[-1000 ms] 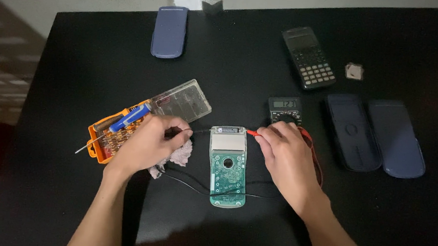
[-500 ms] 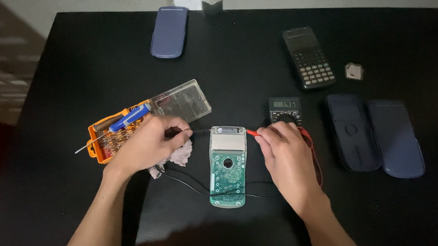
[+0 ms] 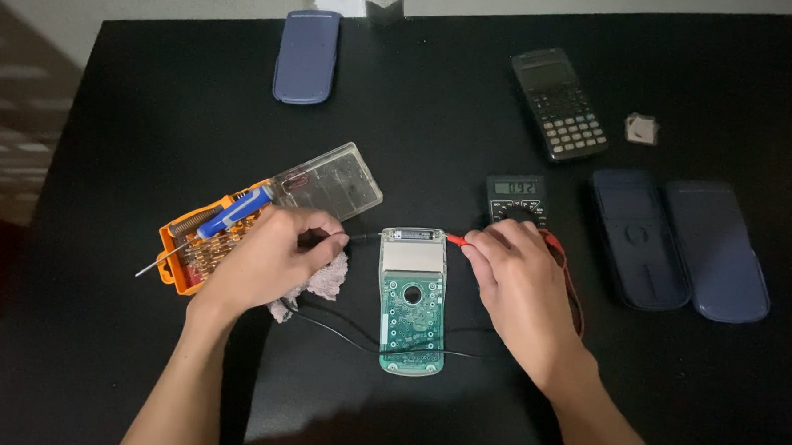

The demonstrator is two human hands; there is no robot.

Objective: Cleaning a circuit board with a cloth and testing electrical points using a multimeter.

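An opened device with a bare green circuit board (image 3: pixel 412 314) lies face down in the middle of the black table (image 3: pixel 134 104). My left hand (image 3: pixel 265 261) grips a black test probe (image 3: pixel 351 237) whose tip touches the board's top left corner. My right hand (image 3: pixel 518 281) grips a red test probe (image 3: pixel 456 240) touching the top right corner. A small black multimeter (image 3: pixel 515 194) with a lit display sits just behind my right hand, partly hidden. A black lead (image 3: pixel 338 329) trails across the board's lower part.
An orange screwdriver-bit case with a clear lid (image 3: pixel 262 221) and a blue-handled screwdriver (image 3: pixel 232 214) lies left. A crumpled cloth (image 3: pixel 318 281) sits under my left hand. A dark calculator (image 3: pixel 560 103), a blue cover (image 3: pixel 306 56), two blue case halves (image 3: pixel 680 246) and a small white piece (image 3: pixel 641 128) lie around.
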